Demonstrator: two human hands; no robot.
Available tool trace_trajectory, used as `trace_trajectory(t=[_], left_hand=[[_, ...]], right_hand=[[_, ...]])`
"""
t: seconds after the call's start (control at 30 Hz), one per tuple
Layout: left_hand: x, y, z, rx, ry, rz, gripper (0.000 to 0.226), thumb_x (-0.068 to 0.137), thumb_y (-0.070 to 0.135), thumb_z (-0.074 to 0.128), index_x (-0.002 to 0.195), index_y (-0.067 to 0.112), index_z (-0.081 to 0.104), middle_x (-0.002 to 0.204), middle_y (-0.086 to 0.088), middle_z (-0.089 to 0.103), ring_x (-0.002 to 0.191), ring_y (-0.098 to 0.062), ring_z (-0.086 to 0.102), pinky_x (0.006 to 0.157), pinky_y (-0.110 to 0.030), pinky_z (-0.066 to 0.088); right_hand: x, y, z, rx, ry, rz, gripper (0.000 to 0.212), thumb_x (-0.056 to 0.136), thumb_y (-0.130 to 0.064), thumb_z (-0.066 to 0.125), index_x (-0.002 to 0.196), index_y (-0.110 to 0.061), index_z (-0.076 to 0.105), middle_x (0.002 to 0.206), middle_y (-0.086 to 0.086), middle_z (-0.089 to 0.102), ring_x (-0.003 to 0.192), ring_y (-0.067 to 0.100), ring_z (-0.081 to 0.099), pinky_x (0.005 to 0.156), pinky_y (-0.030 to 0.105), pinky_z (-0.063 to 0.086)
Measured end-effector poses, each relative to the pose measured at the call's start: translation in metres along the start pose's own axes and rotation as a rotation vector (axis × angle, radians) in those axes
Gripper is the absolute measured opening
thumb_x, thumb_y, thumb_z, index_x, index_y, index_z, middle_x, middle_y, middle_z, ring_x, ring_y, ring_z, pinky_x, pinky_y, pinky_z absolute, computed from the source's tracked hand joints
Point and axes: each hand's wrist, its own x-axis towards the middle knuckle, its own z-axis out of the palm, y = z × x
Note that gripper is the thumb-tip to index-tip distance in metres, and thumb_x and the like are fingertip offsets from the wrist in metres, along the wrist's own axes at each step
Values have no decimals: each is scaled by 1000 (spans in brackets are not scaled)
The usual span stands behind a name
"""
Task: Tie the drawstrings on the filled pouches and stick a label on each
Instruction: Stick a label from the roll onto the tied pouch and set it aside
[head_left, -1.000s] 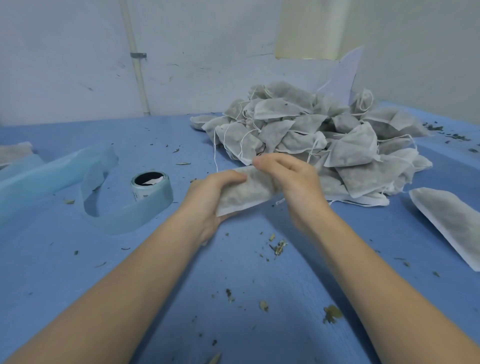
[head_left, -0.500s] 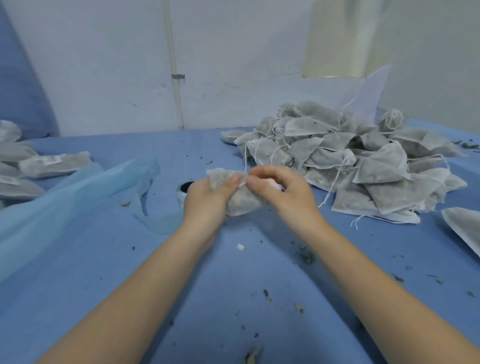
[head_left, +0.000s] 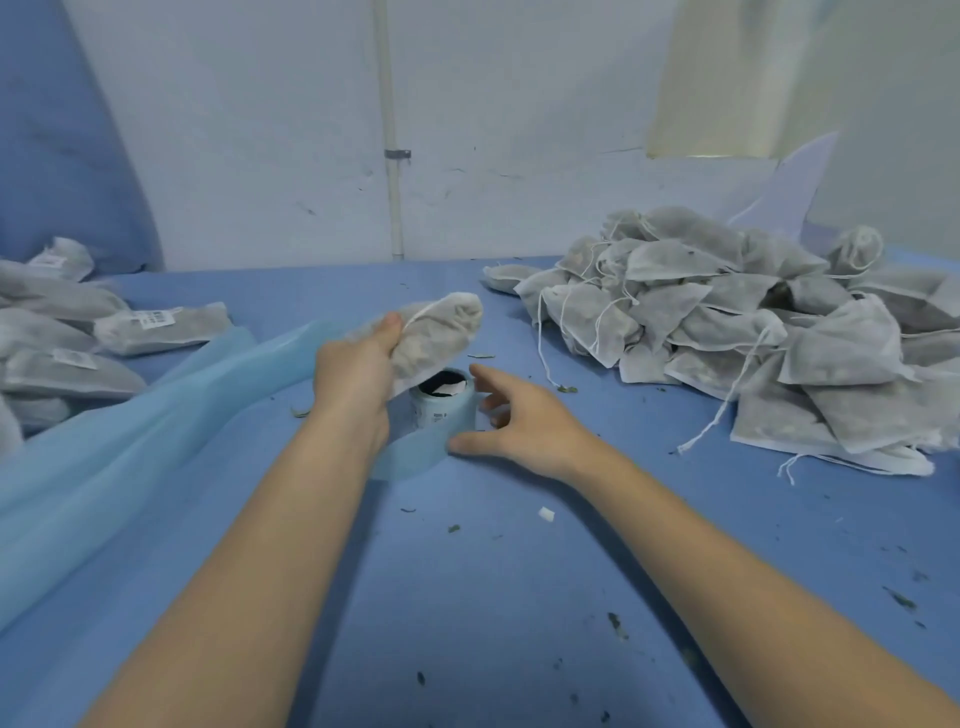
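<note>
My left hand (head_left: 358, 371) grips a filled grey-white pouch (head_left: 439, 335) by its left end and holds it above the table. Just below it stands the label roll (head_left: 441, 402), with its pale blue backing strip (head_left: 156, 415) trailing away to the left. My right hand (head_left: 519, 421) is spread open right beside the roll, fingers reaching toward it, holding nothing. A big heap of filled pouches with loose white strings (head_left: 727, 322) lies at the right. Pouches with white labels stuck on them (head_left: 150, 327) lie at the left.
The table is covered with blue cloth (head_left: 493, 597), dotted with dry leaf bits and a small white scrap (head_left: 545, 514). A white wall with a thin pipe (head_left: 389, 130) closes off the back. A blue drape (head_left: 62, 130) hangs at the far left.
My right hand has let go of the pouch and dropped to the label roll. My left hand now holds the pouch alone. The view has swung left, bringing the labelled pouches into sight.
</note>
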Motion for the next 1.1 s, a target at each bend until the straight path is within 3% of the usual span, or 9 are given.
trace_trajectory(t=[0.13, 0.33, 0.47, 0.6, 0.7, 0.77, 0.83, 0.93, 1.1], left_hand=[[1, -1, 5, 37, -44, -1, 10, 90, 25, 62, 92, 15, 61, 95, -4, 64, 84, -18, 61, 81, -31, 49], [8, -9, 8, 280, -24, 110, 36, 90, 32, 60, 112, 4, 63, 115, -12, 65, 108, -28, 60, 98, -41, 46], [9, -10, 9, 303, 15, 172, 43, 90, 39, 56, 117, 6, 58, 118, -11, 62, 111, -29, 58, 98, -42, 44], [7, -14, 11, 350, 10, 184, 40, 91, 39, 55, 113, 6, 60, 115, -10, 64, 108, -29, 58, 97, -42, 45], [4, -18, 14, 388, 6, 192, 44, 92, 41, 53, 119, 6, 57, 120, -10, 62, 112, -29, 56, 98, -42, 44], [4, -18, 13, 393, 13, 191, 45, 92, 41, 53, 121, 6, 55, 122, -11, 60, 114, -29, 55, 99, -41, 43], [6, -17, 12, 395, 8, 192, 44, 92, 40, 53, 120, 6, 56, 122, -11, 60, 114, -29, 55, 99, -41, 42], [7, -15, 10, 396, -6, 181, 43, 93, 39, 53, 121, 6, 57, 122, -11, 61, 115, -29, 55, 100, -41, 42], [6, -16, 10, 406, -19, 199, 42, 93, 38, 52, 119, 6, 58, 120, -11, 62, 113, -29, 55, 99, -41, 42]], right_hand=[[12, -1, 8, -4, 97, -121, 65, 71, -26, 84, 128, -23, 51, 111, -12, 60, 79, -8, 51, 68, 7, 37], [17, -1, 16, 46, 155, -96, 40, 66, -18, 84, 80, -33, 50, 78, -22, 56, 64, -21, 52, 51, 2, 38], [19, -6, 21, 23, 223, -90, 49, 63, -28, 83, 102, -29, 53, 96, -15, 64, 84, -4, 62, 73, 21, 53], [23, -8, 26, -6, 252, -25, 79, 62, -41, 84, 127, -17, 47, 123, 2, 57, 112, 18, 58, 91, 40, 50], [19, -9, 24, 101, 237, -63, 80, 60, -37, 89, 127, -18, 48, 123, 1, 57, 113, 13, 57, 95, 32, 48], [12, -6, 16, 120, 202, -88, 68, 63, -34, 89, 119, -26, 51, 110, -12, 59, 93, -2, 57, 81, 17, 46], [6, 1, 7, 138, 145, -20, 65, 69, -31, 85, 124, -24, 51, 104, -15, 59, 77, -2, 57, 72, 18, 43], [2, 14, -3, 182, 136, 15, 54, 79, -18, 77, 129, -18, 57, 109, -9, 68, 83, 3, 65, 78, 17, 46], [6, 17, -3, 145, 238, -46, 21, 78, -17, 78, 98, -22, 73, 83, -12, 69, 67, -15, 58, 68, 0, 39]])
